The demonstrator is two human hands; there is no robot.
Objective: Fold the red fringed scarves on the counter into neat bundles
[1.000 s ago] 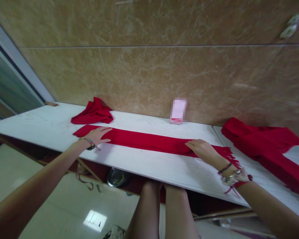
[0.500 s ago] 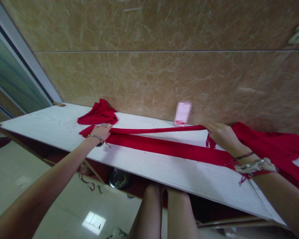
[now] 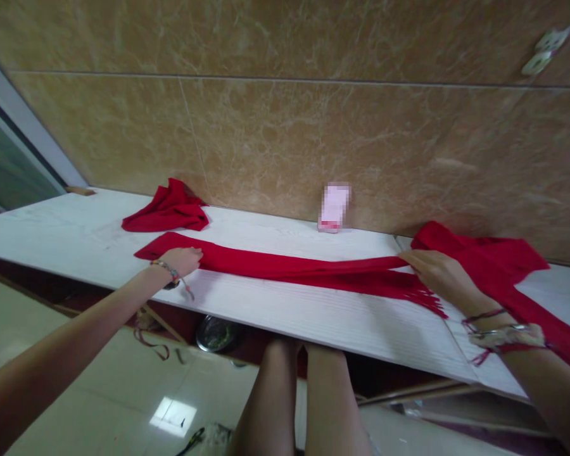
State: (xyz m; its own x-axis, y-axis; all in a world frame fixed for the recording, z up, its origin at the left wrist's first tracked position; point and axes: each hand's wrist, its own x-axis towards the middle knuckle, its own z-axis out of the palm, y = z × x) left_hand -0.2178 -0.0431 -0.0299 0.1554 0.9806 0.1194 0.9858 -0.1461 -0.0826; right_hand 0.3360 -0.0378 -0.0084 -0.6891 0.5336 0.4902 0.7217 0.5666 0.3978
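A long red scarf (image 3: 266, 265) with a fringed right end lies lengthwise along the white countertop (image 3: 275, 310), folded into a narrow strip. Near its left end my left hand (image 3: 183, 261) is closed on the cloth, fingers curled and partly hidden. My right hand (image 3: 437, 272) pinches the far layer by its right end and holds it a little raised, apart from the layer beneath. The lower layer's fringe shows on the counter just below my right hand.
A crumpled red cloth (image 3: 171, 209) sits at the back left. Another red scarf (image 3: 494, 259) spreads over the right side. A pixelated pink item (image 3: 335, 206) leans on the tiled wall (image 3: 275, 139). A round metal dish (image 3: 216, 332) stands on the shelf below.
My right hand took hold of the scarf's far layer, lifted it away toward the wall and right, then lowered it back nearer the other layer. My left hand's fingers went from spread to curled.
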